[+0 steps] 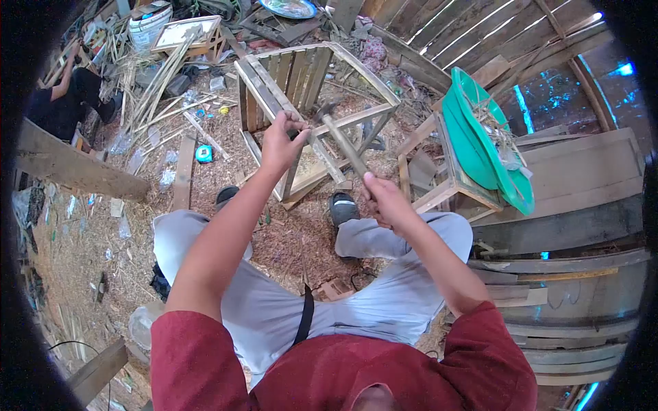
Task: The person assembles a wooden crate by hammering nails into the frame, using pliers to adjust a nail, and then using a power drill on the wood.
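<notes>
Slatted frame point(363, 74): landmark; wooden, open-sided, on the shavings-strewn floor in front of the person's feet.
Hammer point(347, 145): in the right hand point(389, 201), head over the frame's near side.
Long axis: slants from the right hand forward and left toward the frame's near joint; head at the far end.
Right hand: closed round the handle's lower part, near-right of the frame.
Left hand point(279, 140): at the frame's near rail, fingers drawn in narrow; can't tell whether they pinch something small or just the wood.
Nearer hand: right for the handle; left for the head, fingertips just left of it.
Green basins point(473, 130): right of the frame, nested and tilted, on a smaller wooden stand point(433, 196); dry twigs or strips in the outer one.
White bucket point(151, 31): beyond the frame, to its left; contents unclear.
Blue-rimmed basin point(288, 7): beyond the frame, cut by the view's edge; contents not readable.
Tape measure point(203, 153): floor, left of the frame.
Other person point(58, 103): well left of the frame, hands apart from this work.
</notes>
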The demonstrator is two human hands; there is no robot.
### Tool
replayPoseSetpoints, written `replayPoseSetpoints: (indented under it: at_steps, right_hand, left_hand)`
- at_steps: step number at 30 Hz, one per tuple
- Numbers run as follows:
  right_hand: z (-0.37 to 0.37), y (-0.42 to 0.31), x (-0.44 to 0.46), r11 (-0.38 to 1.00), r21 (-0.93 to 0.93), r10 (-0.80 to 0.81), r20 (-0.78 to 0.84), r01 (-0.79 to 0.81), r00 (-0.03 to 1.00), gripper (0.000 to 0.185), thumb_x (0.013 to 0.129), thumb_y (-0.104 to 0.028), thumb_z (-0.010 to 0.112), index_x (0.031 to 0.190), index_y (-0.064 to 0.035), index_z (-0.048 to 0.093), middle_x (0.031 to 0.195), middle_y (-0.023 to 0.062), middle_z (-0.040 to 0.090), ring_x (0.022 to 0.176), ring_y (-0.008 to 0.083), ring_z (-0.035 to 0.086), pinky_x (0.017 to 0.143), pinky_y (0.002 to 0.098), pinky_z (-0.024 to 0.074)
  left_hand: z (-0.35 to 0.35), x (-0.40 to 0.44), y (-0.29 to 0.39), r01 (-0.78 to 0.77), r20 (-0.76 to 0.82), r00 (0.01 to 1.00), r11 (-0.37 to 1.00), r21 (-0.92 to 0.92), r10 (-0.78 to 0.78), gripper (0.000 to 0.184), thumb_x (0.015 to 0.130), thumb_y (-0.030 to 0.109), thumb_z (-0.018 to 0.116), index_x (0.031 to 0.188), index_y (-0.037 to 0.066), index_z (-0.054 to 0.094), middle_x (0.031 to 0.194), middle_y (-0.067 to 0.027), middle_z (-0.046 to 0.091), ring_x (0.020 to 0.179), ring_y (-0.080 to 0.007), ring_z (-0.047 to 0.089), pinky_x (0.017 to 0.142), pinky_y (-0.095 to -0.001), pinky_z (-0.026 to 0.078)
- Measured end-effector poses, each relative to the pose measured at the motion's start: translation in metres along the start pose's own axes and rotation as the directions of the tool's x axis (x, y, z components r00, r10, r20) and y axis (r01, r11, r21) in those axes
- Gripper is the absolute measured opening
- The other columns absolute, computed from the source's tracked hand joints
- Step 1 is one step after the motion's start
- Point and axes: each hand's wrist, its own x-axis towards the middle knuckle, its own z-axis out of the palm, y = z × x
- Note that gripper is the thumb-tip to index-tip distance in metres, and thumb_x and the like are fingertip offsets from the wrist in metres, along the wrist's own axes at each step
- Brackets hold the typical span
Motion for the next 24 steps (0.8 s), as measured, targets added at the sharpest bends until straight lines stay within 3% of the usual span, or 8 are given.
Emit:
replayPoseSetpoints:
  at_steps: [5, 7, 12, 13, 15, 18, 21, 24]
  right_hand:
    - [0.005, 0.008, 0.003, 0.984, -0.102, -0.151, -0.028, 0.147, 0.988, 0.046, 0.104, -0.053, 0.047, 0.078, -0.0149, 0.049, 0.056, -0.0062, 0.036, 0.04, 0.006, 0.029, 0.036, 0.0254, 0.0218]
    - [0.007, 0.0, -0.001, 0.984, -0.143, -0.118, -0.047, 0.11, 0.992, 0.047, 0.106, -0.05, 0.046, 0.076, -0.0132, 0.049, 0.058, -0.0056, 0.038, 0.045, 0.0069, 0.032, 0.04, 0.0266, 0.0258]
    - [0.01, 0.0, -0.001, 0.948, -0.224, -0.246, -0.06, 0.227, 0.967, 0.049, 0.107, -0.045, 0.045, 0.072, -0.0109, 0.048, 0.063, -0.0046, 0.041, 0.056, 0.0086, 0.038, 0.052, 0.0282, 0.0333]
    - [0.008, 0.0, -0.001, 0.955, -0.23, -0.206, -0.049, 0.189, 0.977, 0.049, 0.107, -0.045, 0.045, 0.072, -0.0105, 0.048, 0.063, -0.0044, 0.041, 0.057, 0.0088, 0.038, 0.052, 0.0289, 0.0339]
    - [0.005, -0.003, 0.001, 0.963, -0.24, -0.132, -0.028, 0.121, 0.991, 0.05, 0.107, -0.045, 0.045, 0.072, -0.0098, 0.048, 0.063, -0.0041, 0.042, 0.057, 0.0094, 0.039, 0.053, 0.0301, 0.035]
    - [0.007, 0.0, 0.003, 0.972, -0.157, -0.188, -0.063, 0.176, 0.98, 0.051, 0.107, -0.045, 0.044, 0.072, -0.0088, 0.049, 0.063, -0.0039, 0.043, 0.058, 0.0095, 0.039, 0.054, 0.0309, 0.0356]
    - [0.012, 0.0, 0.002, 0.94, -0.234, -0.273, -0.082, 0.248, 0.958, 0.051, 0.107, -0.045, 0.044, 0.073, -0.008, 0.049, 0.063, -0.0037, 0.042, 0.057, 0.0093, 0.039, 0.054, 0.0312, 0.0356]
    - [0.008, 0.002, 0.006, 0.95, -0.285, -0.155, -0.072, 0.129, 0.985, 0.05, 0.108, -0.043, 0.043, 0.073, -0.0076, 0.05, 0.063, -0.0041, 0.041, 0.057, 0.0086, 0.039, 0.053, 0.0309, 0.0354]
  left_hand:
    - [-0.003, -0.001, 0.002, 0.026, 0.033, 0.999, 0.999, 0.046, -0.027, 0.035, 0.086, 0.012, 0.077, 0.108, 0.003, 0.051, 0.095, -0.0115, 0.076, 0.094, -0.0205, 0.071, 0.087, -0.0355, 0.051]
    - [-0.004, 0.001, 0.004, 0.057, 0.053, 0.997, 0.998, 0.038, -0.059, 0.035, 0.085, 0.012, 0.077, 0.107, 0.003, 0.052, 0.096, -0.0112, 0.076, 0.094, -0.0201, 0.071, 0.087, -0.0356, 0.051]
    - [-0.003, 0.0, 0.001, 0.013, 0.019, 1.0, 1.0, 0.021, -0.013, 0.035, 0.083, 0.014, 0.078, 0.105, 0.003, 0.054, 0.094, -0.0125, 0.076, 0.092, -0.0264, 0.071, 0.084, -0.0375, 0.052]
    - [-0.002, 0.0, 0.001, 0.008, 0.018, 1.0, 1.0, 0.006, -0.008, 0.035, 0.083, 0.014, 0.078, 0.105, 0.003, 0.054, 0.093, -0.0127, 0.076, 0.091, -0.0292, 0.072, 0.082, -0.0386, 0.053]
    - [-0.004, -0.001, 0.005, 0.024, 0.038, 0.999, 0.999, 0.034, -0.026, 0.033, 0.084, 0.011, 0.077, 0.105, 0.003, 0.053, 0.095, -0.0127, 0.075, 0.092, -0.0231, 0.071, 0.085, -0.0359, 0.051]
    - [-0.004, 0.003, -0.001, 0.009, 0.037, 0.999, 1.0, 0.007, -0.01, 0.032, 0.085, 0.007, 0.076, 0.105, 0.003, 0.052, 0.097, -0.0123, 0.075, 0.094, -0.0196, 0.07, 0.087, -0.0344, 0.05]
    - [-0.003, 0.0, -0.008, 0.0, 0.04, 0.999, 1.0, -0.004, 0.001, 0.032, 0.085, 0.007, 0.076, 0.105, 0.003, 0.051, 0.095, -0.012, 0.076, 0.093, -0.0198, 0.071, 0.086, -0.0342, 0.051]
    - [-0.005, 0.001, -0.001, -0.01, 0.044, 0.999, 1.0, 0.024, 0.009, 0.033, 0.085, 0.007, 0.076, 0.106, 0.002, 0.051, 0.093, -0.0119, 0.076, 0.092, -0.0206, 0.072, 0.085, -0.034, 0.052]
